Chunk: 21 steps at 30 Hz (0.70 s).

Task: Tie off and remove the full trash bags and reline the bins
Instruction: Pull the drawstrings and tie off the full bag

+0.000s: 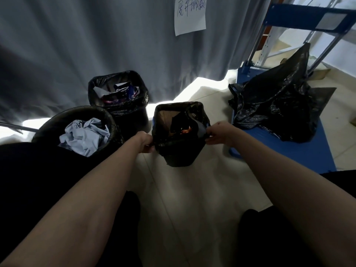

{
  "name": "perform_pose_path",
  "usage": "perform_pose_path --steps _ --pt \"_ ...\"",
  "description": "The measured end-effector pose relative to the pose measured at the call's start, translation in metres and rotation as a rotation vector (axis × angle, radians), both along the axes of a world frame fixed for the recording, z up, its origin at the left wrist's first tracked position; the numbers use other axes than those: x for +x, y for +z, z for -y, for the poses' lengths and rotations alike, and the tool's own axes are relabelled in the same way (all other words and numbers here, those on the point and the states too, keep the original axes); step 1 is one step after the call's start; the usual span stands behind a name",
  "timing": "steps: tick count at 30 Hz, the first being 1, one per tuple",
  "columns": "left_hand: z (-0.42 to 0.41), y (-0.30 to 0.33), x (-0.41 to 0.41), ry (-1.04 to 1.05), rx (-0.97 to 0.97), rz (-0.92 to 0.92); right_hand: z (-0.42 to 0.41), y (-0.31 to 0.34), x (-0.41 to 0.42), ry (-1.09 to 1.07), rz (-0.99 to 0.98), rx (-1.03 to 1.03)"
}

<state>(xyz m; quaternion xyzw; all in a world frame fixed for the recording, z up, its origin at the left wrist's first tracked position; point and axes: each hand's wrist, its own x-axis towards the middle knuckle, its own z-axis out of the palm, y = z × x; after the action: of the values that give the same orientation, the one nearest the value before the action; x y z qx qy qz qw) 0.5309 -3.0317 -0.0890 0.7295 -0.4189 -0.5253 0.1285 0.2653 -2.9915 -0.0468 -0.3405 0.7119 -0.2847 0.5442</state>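
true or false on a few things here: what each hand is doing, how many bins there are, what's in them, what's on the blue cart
1. Both hands grip the liner rim of the nearest bin. True: the left hand and the right hand pinch opposite sides of the black liner on the square bin.
2. Four bins stand on the floor. False: three are visible.
3. The round bin on the left holds crumpled pale blue paper. True.
4. The far bin by the curtain has no liner. False: a black liner is folded over its rim.
5. The blue cart carries a stack of boxes. False: a loose black trash bag lies on it.
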Motion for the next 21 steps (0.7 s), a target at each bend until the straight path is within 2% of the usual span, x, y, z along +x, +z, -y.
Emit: perform_pose_path --steps 3,6,8,10,12,15,18,21 --pt "0.002 0.009 0.0 0.07 -0.077 0.092 0.004 0.007 0.009 -0.093 -0.057 -0.106" --pt "0.007 0.028 0.002 0.019 -0.294 0.44 0.004 0.014 0.01 -0.197 -0.12 -0.22" --pt "0.01 0.043 -0.003 -0.022 -0.408 0.599 0.001 0.013 0.007 -0.188 -0.218 -0.244" --pt "0.015 0.059 -0.009 -0.076 -0.476 0.687 -0.001 0.01 0.001 -0.089 -0.38 -0.218" --pt "0.022 0.072 -0.012 -0.135 -0.5 0.716 -0.002 0.006 -0.003 0.057 -0.487 -0.148" --pt "0.037 0.093 -0.014 -0.271 -0.519 0.733 0.005 0.006 -0.005 0.175 -0.537 -0.036" --pt "0.065 0.126 -0.019 -0.465 -0.561 0.707 0.028 0.023 -0.008 0.273 -0.74 -0.076" --pt "0.1 0.161 -0.029 -0.541 -0.568 0.611 0.055 0.056 -0.012 0.393 -0.865 -0.139"
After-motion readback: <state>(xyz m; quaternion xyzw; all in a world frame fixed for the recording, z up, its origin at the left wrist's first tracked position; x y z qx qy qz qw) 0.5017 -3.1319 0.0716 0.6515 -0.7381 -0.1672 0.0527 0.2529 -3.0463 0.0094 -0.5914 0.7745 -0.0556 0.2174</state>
